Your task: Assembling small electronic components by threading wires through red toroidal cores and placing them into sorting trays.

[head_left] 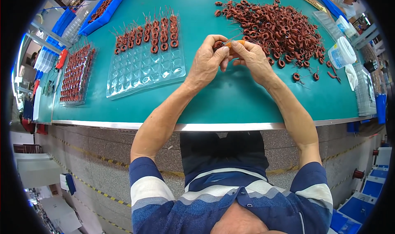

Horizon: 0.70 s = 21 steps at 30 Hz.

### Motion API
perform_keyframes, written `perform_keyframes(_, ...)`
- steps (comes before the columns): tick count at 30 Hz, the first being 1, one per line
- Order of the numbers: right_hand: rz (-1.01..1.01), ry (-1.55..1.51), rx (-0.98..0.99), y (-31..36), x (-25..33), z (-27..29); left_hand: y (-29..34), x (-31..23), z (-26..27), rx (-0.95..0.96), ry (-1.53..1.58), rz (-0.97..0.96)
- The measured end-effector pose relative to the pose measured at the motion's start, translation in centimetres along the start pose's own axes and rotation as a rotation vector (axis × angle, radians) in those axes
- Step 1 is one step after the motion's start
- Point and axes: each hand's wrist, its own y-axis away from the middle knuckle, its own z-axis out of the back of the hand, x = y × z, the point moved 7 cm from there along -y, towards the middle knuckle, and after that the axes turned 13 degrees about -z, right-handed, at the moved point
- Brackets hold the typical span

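Note:
Above the green table my left hand (pixel 205 65) pinches a copper-wound ring coil (pixel 217 45) between thumb and fingers. My right hand (pixel 253 60) meets it there, its fingers closed on an orange tool with a grey tip (pixel 238 43); the fingers hide most of it, so its exact kind does not show. The tip lies against or close beside the coil. Left of my hands sits a clear plastic tray (pixel 146 71), its far rows filled with ring coils, wire leads upward, and its near pockets bare. A large heap of ring coils (pixel 284 32) spreads beyond my right hand.
A second tray, full of coils (pixel 76 75), stands farther left. Behind it is a blue bin (pixel 103 10) with more coils. White tubs (pixel 342 52) and red-handled cutters (pixel 332 71) lie right. A metal edge (pixel 230 127) borders the table. Another person (pixel 345 3) is at far right.

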Motion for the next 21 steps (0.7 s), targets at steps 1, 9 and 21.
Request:
perform_keyframes(1,-0.001,0.001,0.003,0.0,0.0,-0.2,0.0,-0.1,-0.1,0.010,-0.010,-0.008)
perform_keyframes(9,0.145,0.173,-0.191,0.6,1.9,0.5,0.0,-0.8,0.9,-0.012,-0.308,-0.015)
perform_keyframes(21,0.180,0.092,-0.089,1.3,2.1,0.1,1.1,0.6,0.6,0.012,0.126,0.395)
